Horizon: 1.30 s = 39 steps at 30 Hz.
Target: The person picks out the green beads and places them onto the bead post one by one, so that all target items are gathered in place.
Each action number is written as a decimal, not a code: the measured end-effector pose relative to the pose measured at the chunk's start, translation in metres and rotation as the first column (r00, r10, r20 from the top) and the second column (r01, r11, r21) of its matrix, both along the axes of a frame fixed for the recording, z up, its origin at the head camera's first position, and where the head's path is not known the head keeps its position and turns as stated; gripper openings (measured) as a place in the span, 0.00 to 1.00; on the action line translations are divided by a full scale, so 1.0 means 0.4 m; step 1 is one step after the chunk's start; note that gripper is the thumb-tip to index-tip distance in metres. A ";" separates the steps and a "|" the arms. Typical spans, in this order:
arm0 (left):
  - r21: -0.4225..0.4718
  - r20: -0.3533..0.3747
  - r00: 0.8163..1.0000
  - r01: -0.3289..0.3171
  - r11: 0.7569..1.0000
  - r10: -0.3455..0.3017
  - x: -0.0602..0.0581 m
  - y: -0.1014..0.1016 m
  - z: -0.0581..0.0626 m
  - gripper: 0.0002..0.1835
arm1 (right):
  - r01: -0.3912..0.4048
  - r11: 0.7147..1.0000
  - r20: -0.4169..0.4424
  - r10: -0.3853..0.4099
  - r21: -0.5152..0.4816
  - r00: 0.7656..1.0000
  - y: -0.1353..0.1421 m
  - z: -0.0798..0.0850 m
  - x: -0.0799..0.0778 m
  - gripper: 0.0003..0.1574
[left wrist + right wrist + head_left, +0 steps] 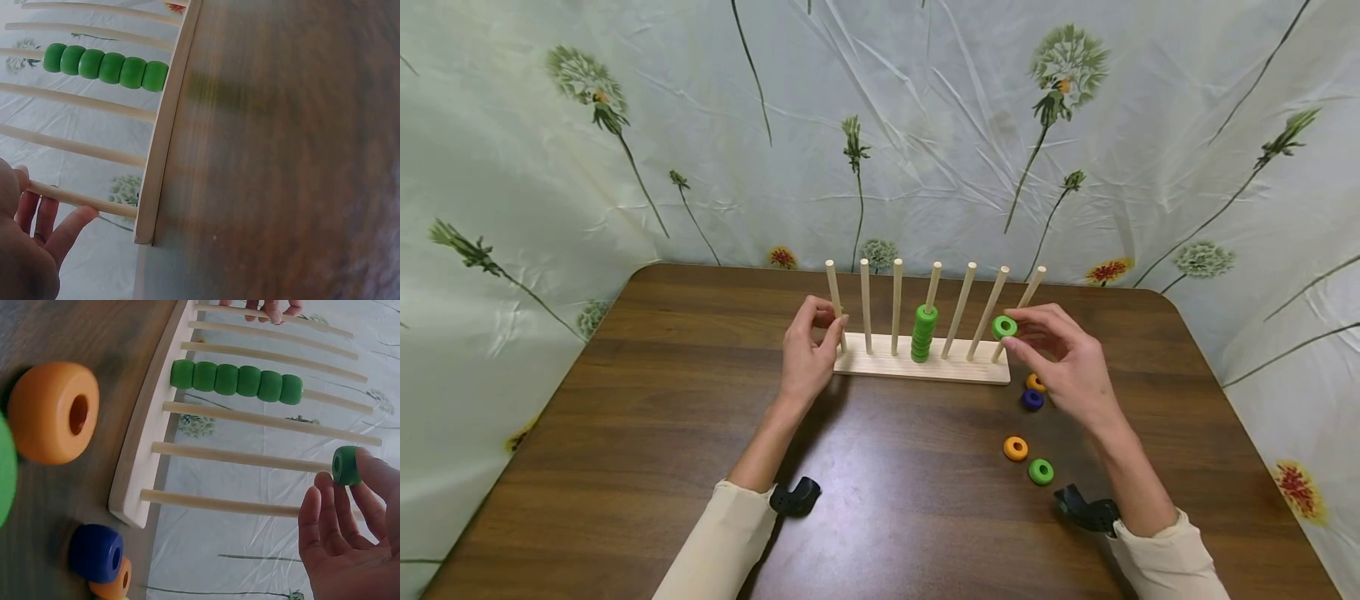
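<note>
A wooden rack (pixel 917 371) with several upright pegs stands on the table. Several green beads (pixel 922 337) are stacked on its middle peg, also plain in the left wrist view (pixel 111 67). My left hand (pixel 808 354) holds the leftmost peg (pixel 112 208) between thumb and fingers. My right hand (pixel 1075 371) pinches a single green bead (pixel 345 465) between thumb and fingertips, above the rack's right end and close to the rightmost pegs. No peg passes through that bead as far as I can see.
Right of the rack lie an orange bead (pixel 1034 383) and a dark blue bead (pixel 1032 401), close together. Nearer to me are another orange bead (pixel 1009 455) and a green bead (pixel 1034 478). Behind the brown table (pixel 887 517) hangs a flower-patterned cloth (pixel 925 167).
</note>
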<state>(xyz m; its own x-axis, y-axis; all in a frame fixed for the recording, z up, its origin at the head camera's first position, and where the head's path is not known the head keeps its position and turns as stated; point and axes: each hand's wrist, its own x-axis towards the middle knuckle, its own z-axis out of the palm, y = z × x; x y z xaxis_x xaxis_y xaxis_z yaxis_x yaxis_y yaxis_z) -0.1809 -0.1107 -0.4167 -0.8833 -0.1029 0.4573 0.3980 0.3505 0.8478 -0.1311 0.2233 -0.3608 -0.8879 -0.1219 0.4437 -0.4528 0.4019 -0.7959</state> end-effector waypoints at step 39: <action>-0.003 0.002 1.000 0.007 1.000 -0.007 -0.005 -0.003 -0.004 0.06 | -0.072 0.990 -0.046 0.067 -0.118 0.997 -0.100 0.065 -0.034 0.22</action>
